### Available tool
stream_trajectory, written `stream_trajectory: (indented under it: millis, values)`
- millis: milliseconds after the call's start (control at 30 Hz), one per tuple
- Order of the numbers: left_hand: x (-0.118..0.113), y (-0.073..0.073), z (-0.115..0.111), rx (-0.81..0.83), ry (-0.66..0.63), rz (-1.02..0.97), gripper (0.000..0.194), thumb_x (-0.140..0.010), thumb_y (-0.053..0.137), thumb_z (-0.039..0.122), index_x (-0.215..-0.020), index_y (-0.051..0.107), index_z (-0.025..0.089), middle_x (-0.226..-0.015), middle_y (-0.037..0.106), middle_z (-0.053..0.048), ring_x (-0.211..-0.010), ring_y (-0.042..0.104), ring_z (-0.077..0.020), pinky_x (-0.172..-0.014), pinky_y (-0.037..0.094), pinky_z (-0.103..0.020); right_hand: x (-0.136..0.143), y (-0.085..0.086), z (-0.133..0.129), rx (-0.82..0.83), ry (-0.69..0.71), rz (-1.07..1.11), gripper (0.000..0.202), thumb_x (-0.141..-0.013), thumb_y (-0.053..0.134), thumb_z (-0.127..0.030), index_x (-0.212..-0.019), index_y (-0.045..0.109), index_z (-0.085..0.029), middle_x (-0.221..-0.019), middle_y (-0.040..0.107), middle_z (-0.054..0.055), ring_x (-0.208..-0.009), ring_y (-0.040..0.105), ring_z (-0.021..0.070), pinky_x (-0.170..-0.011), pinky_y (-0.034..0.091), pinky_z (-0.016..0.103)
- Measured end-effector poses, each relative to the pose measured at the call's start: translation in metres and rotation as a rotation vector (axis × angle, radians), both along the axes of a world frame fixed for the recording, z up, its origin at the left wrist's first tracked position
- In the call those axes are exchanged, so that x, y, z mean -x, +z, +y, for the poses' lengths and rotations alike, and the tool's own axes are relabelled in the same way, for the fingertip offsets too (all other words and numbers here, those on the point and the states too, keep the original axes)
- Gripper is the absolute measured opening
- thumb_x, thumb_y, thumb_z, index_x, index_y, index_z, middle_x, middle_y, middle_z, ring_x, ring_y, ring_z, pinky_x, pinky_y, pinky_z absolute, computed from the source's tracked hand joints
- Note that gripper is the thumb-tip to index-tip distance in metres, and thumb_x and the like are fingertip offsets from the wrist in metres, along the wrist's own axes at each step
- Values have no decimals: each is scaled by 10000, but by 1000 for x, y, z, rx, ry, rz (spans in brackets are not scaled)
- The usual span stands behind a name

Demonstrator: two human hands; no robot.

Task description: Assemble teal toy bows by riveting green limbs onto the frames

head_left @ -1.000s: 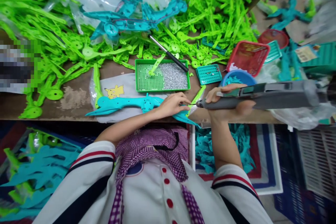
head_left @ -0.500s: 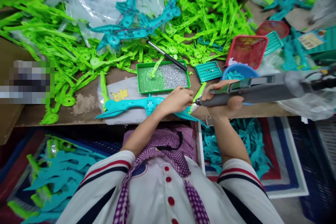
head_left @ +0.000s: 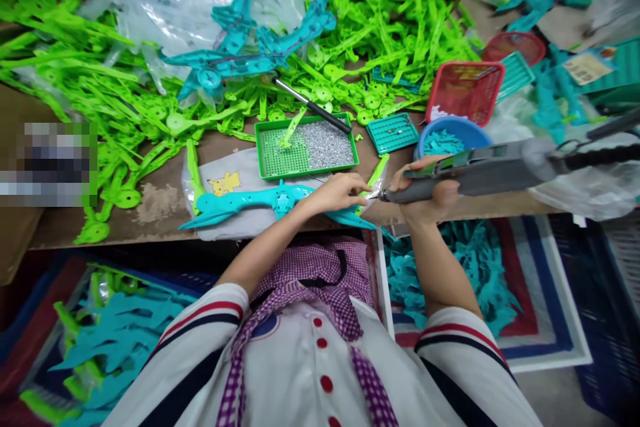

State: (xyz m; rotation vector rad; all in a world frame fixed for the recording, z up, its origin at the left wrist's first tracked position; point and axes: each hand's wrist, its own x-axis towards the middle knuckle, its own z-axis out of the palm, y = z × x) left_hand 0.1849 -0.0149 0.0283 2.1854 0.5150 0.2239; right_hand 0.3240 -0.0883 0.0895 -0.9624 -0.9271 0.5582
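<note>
My right hand (head_left: 425, 192) is wrapped round a grey power screwdriver (head_left: 480, 172), its tip pointing left. Close to that tip is my left hand (head_left: 343, 192), fingers bent near one another; whatever they pinch is too small to make out. Under my left hand and wrist lies a long turquoise plastic part (head_left: 240, 200) on a grey cloth (head_left: 235, 230) with a yellow figure. Lime green pieces (head_left: 193, 170) stick up at both ends of it. Behind sits a green tray (head_left: 270, 170) of small silvery screws, with a black-handled rod (head_left: 327, 115) across its corner.
Lime green parts (head_left: 145, 93) are heaped behind the tray, with a turquoise assembly (head_left: 240, 63) on top. A small turquoise tray (head_left: 393, 133), a blue bowl (head_left: 453, 123) and a red basket (head_left: 465, 90) stand to the right. Crates of turquoise parts (head_left: 465, 280) lie below the table edge.
My left hand's fingers have loosened and lifted slightly at the screwdriver tip. The screwdriver has shifted a little to the right. The whole view has moved slightly.
</note>
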Motion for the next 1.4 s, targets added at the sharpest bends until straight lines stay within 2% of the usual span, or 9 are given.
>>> stream_trajectory:
  millis: [67,133,300,500,767,967,1100,1267,1400]
  values:
    - [4,-8,2,25,66,72,331,-893,710,308,-1194,723,170,-1078,745,-89,-944,686,-197,-834,491,-314,2,-3,-7,-12,21,9,474,-721,658,-738,-777,601,-271,-477,441,-60,-417,541,155,-416,437,285]
    - [3,-13,4,5,81,163,309,-903,695,332,-1167,743,180,-1107,758,-96,-1002,693,-231,-869,493,-342,3,-6,-14,-3,21,9,469,-716,670,-734,-779,611,-273,-492,464,-59,-381,506,141,-371,401,274]
    - [-3,-15,10,84,117,305,266,-885,699,370,-1100,786,239,-1113,782,-62,-1047,708,-256,-883,500,-351,7,-12,-18,123,43,-27,585,-675,625,-818,-874,644,-268,-489,479,-60,-388,511,151,-365,418,280]
    - [-1,-17,8,105,148,283,226,-879,692,376,-1043,809,273,-1084,790,-45,-1030,711,-258,-853,503,-340,14,-18,-13,123,32,-21,556,-676,645,-800,-831,626,-267,-491,472,-54,-386,503,139,-378,413,271]
    - [1,-30,6,73,153,214,218,-869,689,396,-1000,814,274,-1025,793,-33,-955,708,-212,-793,475,-285,11,-52,-19,125,85,-8,473,-723,683,-707,-846,629,-253,-539,557,-48,-427,556,136,-435,471,271]
    - [2,-28,4,31,161,213,233,-869,680,418,-978,822,267,-1003,788,-35,-930,700,-218,-753,466,-282,16,-46,-18,284,169,-101,546,-652,673,-776,-697,608,-236,-495,543,-28,-421,523,140,-421,461,289]
    - [3,-23,2,34,156,223,230,-885,660,406,-974,822,269,-1027,787,-39,-944,702,-218,-780,479,-284,15,-56,-20,301,231,-113,587,-668,621,-811,-571,555,-236,-472,510,-17,-421,520,150,-431,470,315]
    - [5,-19,0,31,176,253,264,-886,658,419,-1038,812,267,-1077,780,-50,-981,699,-238,-779,485,-296,12,-69,-22,259,180,-101,602,-644,623,-837,-578,561,-242,-476,522,-15,-431,515,148,-448,481,318]
    - [5,-22,3,38,154,239,259,-902,648,409,-1018,812,247,-1048,787,-49,-952,706,-224,-777,481,-291,15,-55,-18,313,146,-77,619,-622,624,-854,-639,583,-236,-492,544,-12,-469,579,171,-482,521,329]
